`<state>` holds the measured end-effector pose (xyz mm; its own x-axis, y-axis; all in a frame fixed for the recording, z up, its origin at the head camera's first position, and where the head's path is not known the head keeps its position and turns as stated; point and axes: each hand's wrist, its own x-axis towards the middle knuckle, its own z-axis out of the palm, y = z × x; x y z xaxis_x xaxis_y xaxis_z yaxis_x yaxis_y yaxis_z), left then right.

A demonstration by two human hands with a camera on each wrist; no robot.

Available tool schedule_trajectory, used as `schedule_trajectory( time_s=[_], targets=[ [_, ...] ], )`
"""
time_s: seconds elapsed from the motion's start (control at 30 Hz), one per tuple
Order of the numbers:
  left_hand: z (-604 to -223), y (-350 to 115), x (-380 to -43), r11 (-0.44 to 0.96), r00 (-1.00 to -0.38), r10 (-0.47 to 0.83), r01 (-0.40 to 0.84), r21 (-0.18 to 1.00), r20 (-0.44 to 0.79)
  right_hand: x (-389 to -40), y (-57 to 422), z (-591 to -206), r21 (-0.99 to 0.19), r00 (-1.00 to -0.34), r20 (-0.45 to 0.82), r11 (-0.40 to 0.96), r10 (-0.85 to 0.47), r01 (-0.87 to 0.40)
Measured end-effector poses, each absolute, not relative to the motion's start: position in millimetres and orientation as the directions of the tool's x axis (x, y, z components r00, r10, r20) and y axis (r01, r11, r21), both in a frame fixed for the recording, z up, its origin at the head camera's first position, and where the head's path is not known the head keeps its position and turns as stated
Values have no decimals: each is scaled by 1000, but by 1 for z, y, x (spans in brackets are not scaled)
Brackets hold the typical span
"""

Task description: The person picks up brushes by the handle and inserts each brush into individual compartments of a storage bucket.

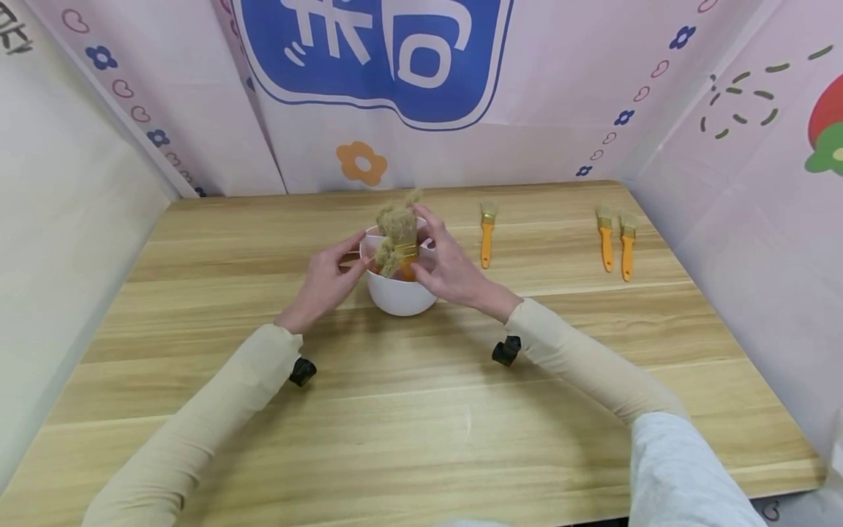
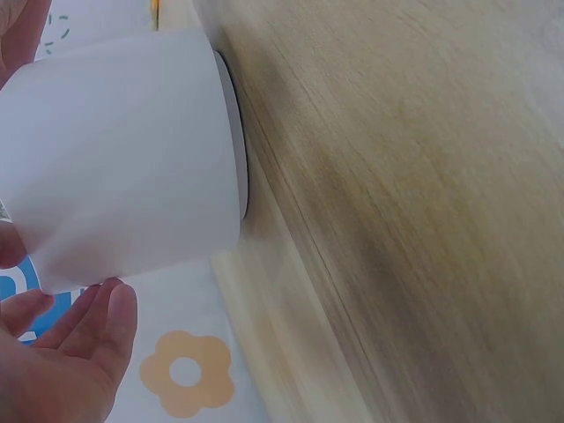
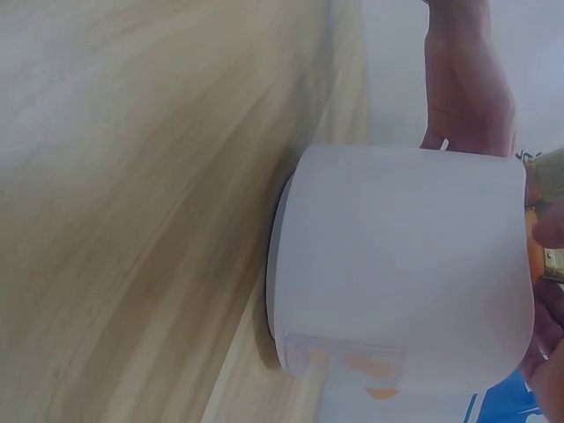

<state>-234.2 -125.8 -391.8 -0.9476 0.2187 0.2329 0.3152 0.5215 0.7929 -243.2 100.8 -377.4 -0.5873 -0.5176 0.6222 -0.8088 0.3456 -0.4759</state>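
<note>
A white round container (image 1: 402,296) stands on the table with several paintbrushes (image 1: 399,223) in it, bristles up and orange handles down inside. My left hand (image 1: 329,277) holds its left rim, with fingertips on the outer wall (image 2: 132,159) in the left wrist view. At the right side of the rim is my right hand (image 1: 454,263), pinching a paintbrush by its orange lower part, the thumb in front. In the right wrist view that brush's metal band (image 3: 553,263) shows beside the fingers. Most of the handles are hidden by the container wall.
A single paintbrush (image 1: 487,234) with an orange handle lies right of the container. Farther right lie two more, a left one (image 1: 605,238) and a right one (image 1: 628,247). Behind the wooden table (image 1: 408,410) hangs a printed cloth backdrop (image 1: 527,146).
</note>
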Motion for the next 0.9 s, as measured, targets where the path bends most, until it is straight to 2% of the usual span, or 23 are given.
schedule_trajectory(
  time_s=[0.33,0.47,0.63,0.8,0.9],
  targets=[
    [-396,-126,-236,507,-950,217,306,806,225,-251,119,-385,-547,-644,638,340,-422,-765],
    [-396,-127,-237,508,-948,218,313,802,231,-255,128,-389,-628,-712,595,337,-372,-701],
    [-396,-127,-237,513,-943,227,327,794,241,-265,141,-394,-745,-823,512,350,-245,-568],
    [-396,-127,-237,484,-940,211,338,807,268,-287,157,-397,-746,-887,447,496,-121,-444],
    [-396,-126,-238,479,-935,213,352,804,282,-301,168,-399,-712,-936,344,631,-69,-308]
  ],
)
